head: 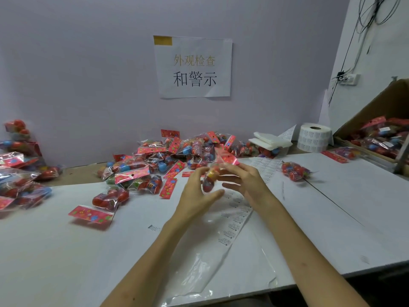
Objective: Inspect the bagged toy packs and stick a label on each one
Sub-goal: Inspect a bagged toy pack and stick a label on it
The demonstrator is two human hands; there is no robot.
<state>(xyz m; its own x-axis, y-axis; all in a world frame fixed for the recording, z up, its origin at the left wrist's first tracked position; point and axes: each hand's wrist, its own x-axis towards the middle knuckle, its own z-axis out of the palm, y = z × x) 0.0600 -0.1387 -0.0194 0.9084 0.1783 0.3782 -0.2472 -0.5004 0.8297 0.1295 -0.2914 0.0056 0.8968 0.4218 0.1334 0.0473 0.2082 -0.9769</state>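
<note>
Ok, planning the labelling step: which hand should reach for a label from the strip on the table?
Likely the right hand: the label strip lies just beneath it, and the label roll stands on that side. The left hand can hold the toy pack in its grip.

I am holding a toy pack (209,177) between my left hand (195,193) and right hand (246,181); it is gleaming in glossy, crinkled clear plastic, its red header (226,158) shiny printed card. The table (66,251) is showing matt white board. On it a smooth paper label strip (233,228) and glossy clear film (210,273) are lying. The box (376,107) is showing dull brown cardboard.
</note>
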